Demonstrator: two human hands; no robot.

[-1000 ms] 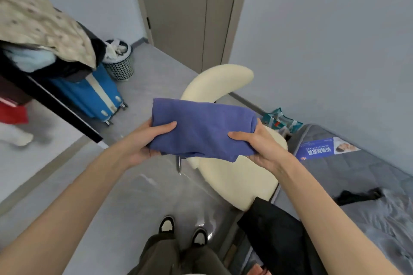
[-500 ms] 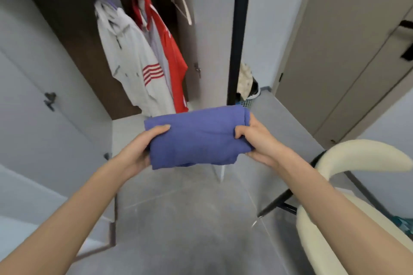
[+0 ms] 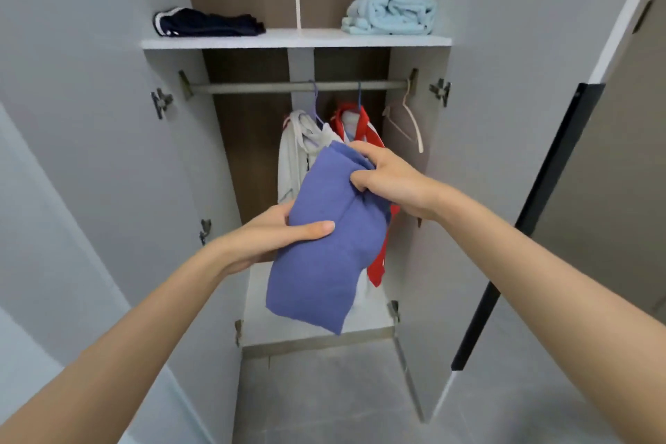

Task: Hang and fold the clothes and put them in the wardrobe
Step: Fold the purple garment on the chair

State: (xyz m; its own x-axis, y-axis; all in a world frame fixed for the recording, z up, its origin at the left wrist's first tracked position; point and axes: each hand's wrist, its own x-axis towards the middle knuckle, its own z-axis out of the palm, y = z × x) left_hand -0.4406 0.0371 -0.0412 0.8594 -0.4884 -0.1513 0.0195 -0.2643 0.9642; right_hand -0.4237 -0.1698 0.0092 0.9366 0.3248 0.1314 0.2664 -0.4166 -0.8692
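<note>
I hold a folded blue-purple garment [image 3: 324, 256] in front of the open wardrobe [image 3: 295, 38]. My right hand [image 3: 389, 180] grips its upper end, fingers curled round the cloth. My left hand [image 3: 274, 238] holds its left side, thumb lying across the front. The garment hangs tilted, lower end down. Behind it a white shirt [image 3: 293, 155] and a red garment [image 3: 374, 263] hang from the rail [image 3: 252, 87]. An empty hanger [image 3: 409, 122] hangs at the rail's right end.
On the upper shelf lie a folded dark garment [image 3: 209, 25] at left and a light blue folded towel [image 3: 391, 11] at right. The wardrobe doors [image 3: 90, 119] stand open on both sides. A black-edged panel [image 3: 533, 213] stands at right. Grey floor lies below.
My view has swung from the chair and bed round to face the open wardrobe. The garment, held level before, now hangs tilted with my right hand raised above my left.
</note>
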